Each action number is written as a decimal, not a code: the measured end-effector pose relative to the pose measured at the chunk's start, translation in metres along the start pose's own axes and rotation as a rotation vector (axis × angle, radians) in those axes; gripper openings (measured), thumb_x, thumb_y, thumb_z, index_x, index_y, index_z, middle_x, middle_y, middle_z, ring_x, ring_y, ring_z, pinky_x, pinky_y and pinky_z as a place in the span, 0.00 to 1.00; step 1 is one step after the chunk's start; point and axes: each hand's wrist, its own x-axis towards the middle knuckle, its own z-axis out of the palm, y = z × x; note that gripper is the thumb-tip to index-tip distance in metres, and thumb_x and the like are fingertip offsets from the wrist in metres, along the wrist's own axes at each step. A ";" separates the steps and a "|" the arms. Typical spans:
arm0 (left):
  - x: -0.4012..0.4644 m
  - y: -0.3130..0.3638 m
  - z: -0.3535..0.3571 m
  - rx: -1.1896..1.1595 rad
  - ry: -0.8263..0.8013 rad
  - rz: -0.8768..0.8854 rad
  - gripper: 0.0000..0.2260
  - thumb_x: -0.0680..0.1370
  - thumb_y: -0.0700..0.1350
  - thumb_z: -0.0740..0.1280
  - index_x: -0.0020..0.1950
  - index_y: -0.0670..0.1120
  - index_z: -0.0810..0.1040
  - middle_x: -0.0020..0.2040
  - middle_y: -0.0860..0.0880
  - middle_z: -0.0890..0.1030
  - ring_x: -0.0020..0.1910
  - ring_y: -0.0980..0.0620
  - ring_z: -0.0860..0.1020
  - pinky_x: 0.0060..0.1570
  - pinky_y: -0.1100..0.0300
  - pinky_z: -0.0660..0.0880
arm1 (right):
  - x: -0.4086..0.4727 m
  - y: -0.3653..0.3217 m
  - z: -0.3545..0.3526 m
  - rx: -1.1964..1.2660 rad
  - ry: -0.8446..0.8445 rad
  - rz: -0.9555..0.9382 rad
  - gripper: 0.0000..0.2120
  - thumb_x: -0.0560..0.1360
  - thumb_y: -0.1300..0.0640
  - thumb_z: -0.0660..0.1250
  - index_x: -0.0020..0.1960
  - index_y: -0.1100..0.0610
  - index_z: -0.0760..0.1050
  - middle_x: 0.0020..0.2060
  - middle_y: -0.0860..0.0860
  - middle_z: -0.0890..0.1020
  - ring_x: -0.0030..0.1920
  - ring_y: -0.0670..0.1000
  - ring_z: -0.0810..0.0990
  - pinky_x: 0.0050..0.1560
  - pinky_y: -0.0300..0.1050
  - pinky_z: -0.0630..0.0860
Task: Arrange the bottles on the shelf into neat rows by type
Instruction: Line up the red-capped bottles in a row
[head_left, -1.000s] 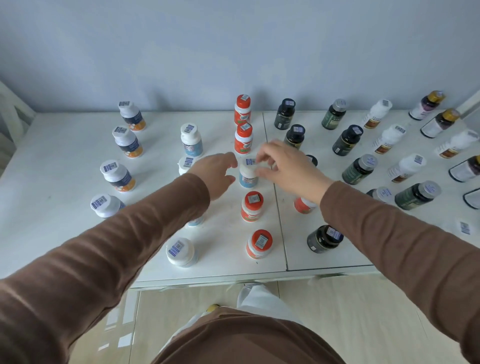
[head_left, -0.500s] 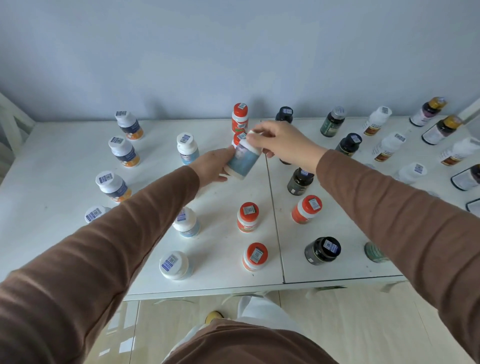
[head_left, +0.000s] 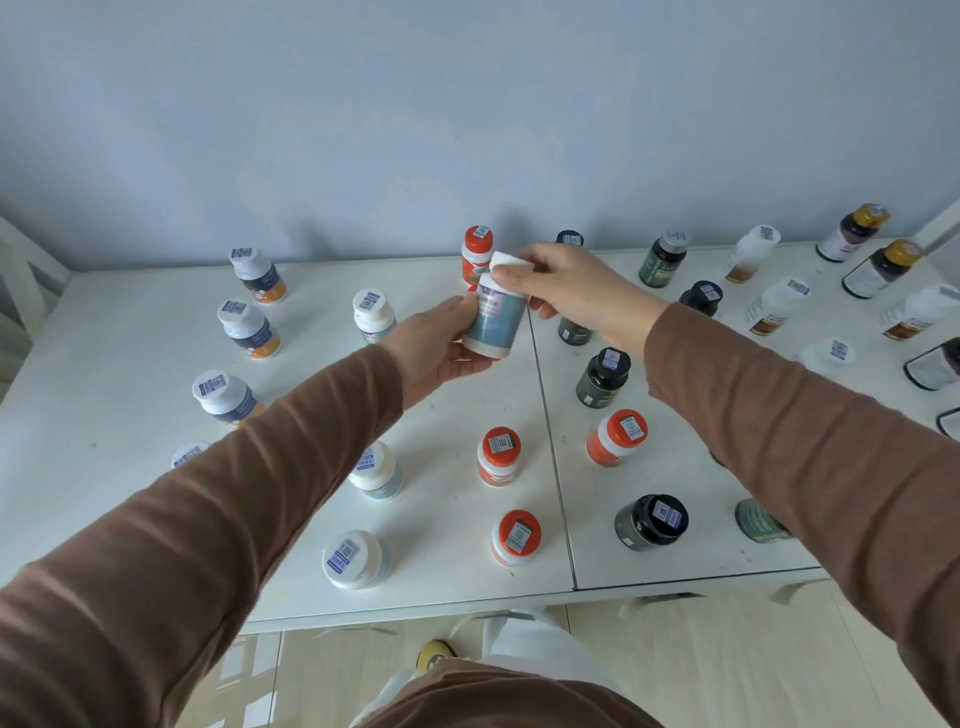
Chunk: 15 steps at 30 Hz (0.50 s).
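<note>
Head view shows both hands, left hand (head_left: 434, 345) and right hand (head_left: 566, 291), gripping a white-capped blue-labelled plastic bottle (head_left: 496, 319) lifted above the white counter (head_left: 130, 338), which next probably needs placing beside the matching blue-labelled bottles (head_left: 375, 317).

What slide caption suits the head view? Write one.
Both hands, left and right, lift a blue-labelled white bottle above the shelf.

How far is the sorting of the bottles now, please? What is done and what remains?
Partly done. The navy-and-orange bottles already stand in one column at the far left. In hand: both the left hand and right hand hold a blue-label bottle above the shelf. Left: one orange-cap bottle stands among the black-cap bottles.
</note>
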 end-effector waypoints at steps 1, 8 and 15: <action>-0.001 0.001 -0.001 0.053 0.002 0.042 0.13 0.82 0.50 0.57 0.62 0.46 0.73 0.59 0.43 0.78 0.55 0.47 0.79 0.61 0.52 0.75 | 0.002 -0.002 0.000 -0.044 0.011 -0.053 0.15 0.76 0.44 0.68 0.57 0.52 0.78 0.44 0.47 0.80 0.41 0.44 0.77 0.43 0.40 0.75; 0.006 0.041 -0.041 0.526 0.165 0.265 0.14 0.79 0.44 0.64 0.64 0.44 0.74 0.58 0.47 0.79 0.55 0.52 0.76 0.62 0.58 0.70 | 0.043 -0.037 0.011 -0.187 0.096 -0.296 0.12 0.70 0.52 0.72 0.53 0.49 0.78 0.46 0.41 0.82 0.42 0.38 0.77 0.42 0.31 0.70; 0.034 0.067 -0.126 1.198 0.490 0.195 0.17 0.77 0.45 0.65 0.67 0.48 0.74 0.65 0.49 0.76 0.64 0.48 0.73 0.61 0.58 0.66 | 0.132 -0.056 0.060 -0.485 0.057 -0.307 0.17 0.70 0.47 0.72 0.55 0.52 0.76 0.49 0.47 0.81 0.48 0.49 0.77 0.44 0.41 0.65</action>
